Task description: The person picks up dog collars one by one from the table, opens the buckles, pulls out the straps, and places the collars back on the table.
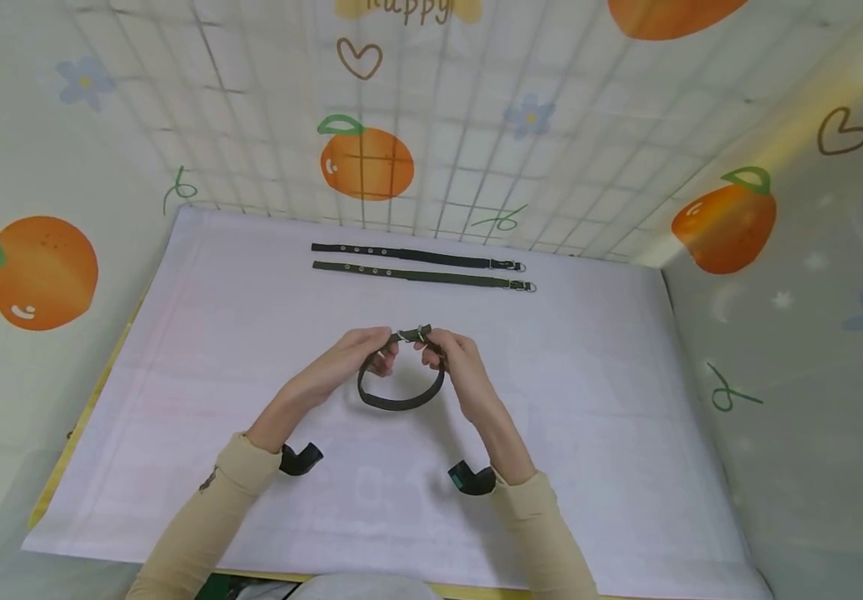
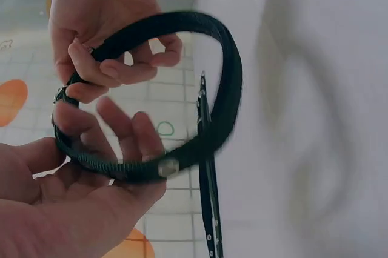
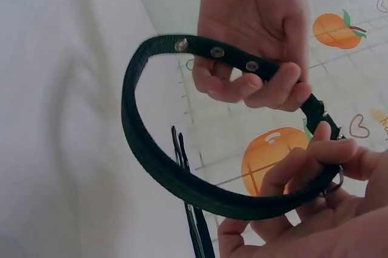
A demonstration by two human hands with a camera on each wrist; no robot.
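A dark green dog collar (image 1: 401, 404) is bent into a loop, held up between both hands over the white cloth. My left hand (image 1: 345, 357) pinches the strap on the loop's left side; in the right wrist view, metal eyelets (image 3: 217, 52) run along the part by its fingers. My right hand (image 1: 465, 371) grips the other side, thumb and fingers around the buckle end, where a metal ring (image 3: 339, 179) shows. Between the fingertips at the top of the loop, the strap and metal buckle (image 1: 418, 334) overlap. Fingers partly hide the buckle in both wrist views.
Two more collars lie straight and side by side farther back, a black one (image 1: 431, 257) and a green one (image 1: 439, 277). A white cloth (image 1: 589, 400) covers the table. Behind stands a grid under a printed curtain (image 1: 469, 158), with more curtain at both sides.
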